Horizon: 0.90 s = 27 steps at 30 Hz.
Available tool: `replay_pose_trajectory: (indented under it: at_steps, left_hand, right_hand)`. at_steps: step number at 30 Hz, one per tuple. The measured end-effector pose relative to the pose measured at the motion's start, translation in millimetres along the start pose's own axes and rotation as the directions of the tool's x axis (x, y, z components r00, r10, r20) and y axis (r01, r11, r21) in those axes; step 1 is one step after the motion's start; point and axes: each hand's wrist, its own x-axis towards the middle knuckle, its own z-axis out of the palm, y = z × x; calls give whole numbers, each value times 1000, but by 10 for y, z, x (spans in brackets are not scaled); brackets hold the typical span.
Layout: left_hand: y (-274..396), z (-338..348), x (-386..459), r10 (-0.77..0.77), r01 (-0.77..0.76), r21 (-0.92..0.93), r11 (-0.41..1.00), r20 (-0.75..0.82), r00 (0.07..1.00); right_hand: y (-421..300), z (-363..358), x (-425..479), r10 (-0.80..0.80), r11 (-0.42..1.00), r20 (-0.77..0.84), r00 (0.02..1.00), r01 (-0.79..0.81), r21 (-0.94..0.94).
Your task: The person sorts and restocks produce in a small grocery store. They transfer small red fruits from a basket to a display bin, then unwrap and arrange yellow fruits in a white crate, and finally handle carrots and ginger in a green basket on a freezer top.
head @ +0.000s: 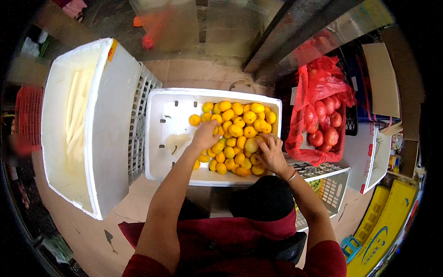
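A white foam box (162, 90) lies in front of me, its right two-thirds heaped with yellow-orange mandarins (235, 130). My left hand (205, 136) reaches in at the heap's left side, thumb and fingertips around a mandarin there; whether it grips the fruit is not clear. Over the right side, my right hand (272, 152) bends its fingers down among the fruit. Beside its fingertips is a paler, greenish-yellow fruit (251, 145), slightly blurred. The hand hides part of the fruit beneath, so a grip cannot be made out.
A tall foam box (114, 121) with pale long pieces stands left, against a grey plastic crate (140, 114). To the right, tomatoes (323, 121) fill a red-bag-lined crate. Near my right forearm is a slotted crate (334, 192) with green produce. Yellow cartons (384, 221) lie lower right.
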Motion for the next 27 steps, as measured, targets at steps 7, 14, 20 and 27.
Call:
replay_pose_trajectory:
  at_steps: [7,14,20,27]
  left_hand:
    - [431,198,52,63,-55,119,991,-59,996]
    - [489,398,210,30,-11,188,982,-97,995]
    - [743,-214,41,71,109,-682,723,229,971]
    - [903,-612,-276,-136,208,-584,784,165,977]
  right_hand:
    - [179,217,-121,132,978,-203,970,-94,187]
    - [241,211,-122,107,970,-158,982,-68,232]
    - [218,192,-172,170,954,-168,971,-120,274]
    - [338,285,-117,177,908,-268,947,-52,416]
